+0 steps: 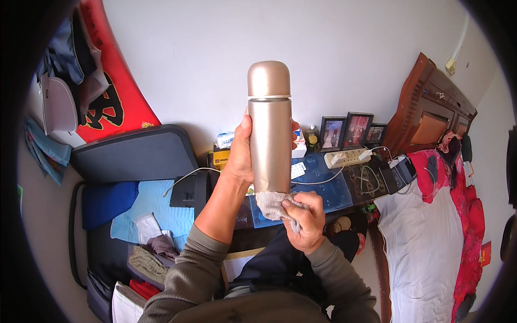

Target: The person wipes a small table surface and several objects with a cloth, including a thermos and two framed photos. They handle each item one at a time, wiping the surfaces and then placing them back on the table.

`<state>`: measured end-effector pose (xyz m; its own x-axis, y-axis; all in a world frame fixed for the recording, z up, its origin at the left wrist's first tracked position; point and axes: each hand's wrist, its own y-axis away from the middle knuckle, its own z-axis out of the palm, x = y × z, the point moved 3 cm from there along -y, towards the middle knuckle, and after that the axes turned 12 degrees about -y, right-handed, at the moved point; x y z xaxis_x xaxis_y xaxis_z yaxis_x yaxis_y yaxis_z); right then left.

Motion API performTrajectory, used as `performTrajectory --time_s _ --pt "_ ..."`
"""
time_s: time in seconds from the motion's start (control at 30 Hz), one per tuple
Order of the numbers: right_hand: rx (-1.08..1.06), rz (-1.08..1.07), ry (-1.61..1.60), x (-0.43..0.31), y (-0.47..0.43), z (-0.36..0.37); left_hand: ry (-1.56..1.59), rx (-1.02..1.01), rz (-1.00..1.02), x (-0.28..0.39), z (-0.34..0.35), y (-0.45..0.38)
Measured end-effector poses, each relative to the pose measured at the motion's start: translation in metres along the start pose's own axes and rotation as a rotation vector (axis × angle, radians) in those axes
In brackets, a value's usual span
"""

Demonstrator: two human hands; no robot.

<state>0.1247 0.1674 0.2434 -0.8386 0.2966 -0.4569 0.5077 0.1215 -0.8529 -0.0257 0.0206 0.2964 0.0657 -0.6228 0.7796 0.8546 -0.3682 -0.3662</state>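
Note:
A champagne-coloured metal vacuum flask (270, 145) stands upright in the air before me, its domed cap (269, 78) on. My left hand (242, 149) is wrapped around the middle of its body from the left, fingertips showing on the right side. A greyish ribbed cloth (272, 205) covers the flask's bottom end. Gripping that cloth at the lower right is my right hand (305, 220), thumb and fingers pinched on it. The base of the flask is hidden under the cloth.
Behind the flask, a dark desk (319, 198) carries a power strip (347, 158), framed photos (357, 129), a blister pack (298, 170) and cables. To the left is a black folding chair or bed (133, 155) with clothes; to the right, a bed (420, 242) with a wooden headboard (432, 109).

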Motion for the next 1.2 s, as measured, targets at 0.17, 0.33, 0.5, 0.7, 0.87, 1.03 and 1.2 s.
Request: performTrajectory --time_s 0.17,0.33,0.5,0.7,0.87,1.03,1.2 --pt "0.568 0.494 -0.587 0.018 0.003 0.027 -0.035 -0.047 0.063 0.004 0.014 -0.006" --pt "0.844 0.72 -1.176 0.018 -0.006 0.041 -0.266 -0.054 0.104 0.005 0.028 -0.006" --pt "0.975 0.73 -1.001 0.031 -0.017 0.033 -0.456 0.082 0.086 0.002 0.026 -0.002" --pt "0.555 0.286 -0.312 0.001 -0.025 0.016 -0.347 0.009 0.005 0.011 0.037 0.013" --pt "0.289 0.019 0.068 0.005 -0.079 -0.015 -0.374 0.011 0.035 0.01 0.03 0.017" --pt "0.373 -0.192 0.034 0.018 -0.152 -0.033 -0.334 -0.004 -0.068 -0.005 0.029 0.038" --pt "0.254 -0.189 0.014 0.013 -0.145 -0.025 -0.29 0.048 0.034 -0.003 0.031 0.032"
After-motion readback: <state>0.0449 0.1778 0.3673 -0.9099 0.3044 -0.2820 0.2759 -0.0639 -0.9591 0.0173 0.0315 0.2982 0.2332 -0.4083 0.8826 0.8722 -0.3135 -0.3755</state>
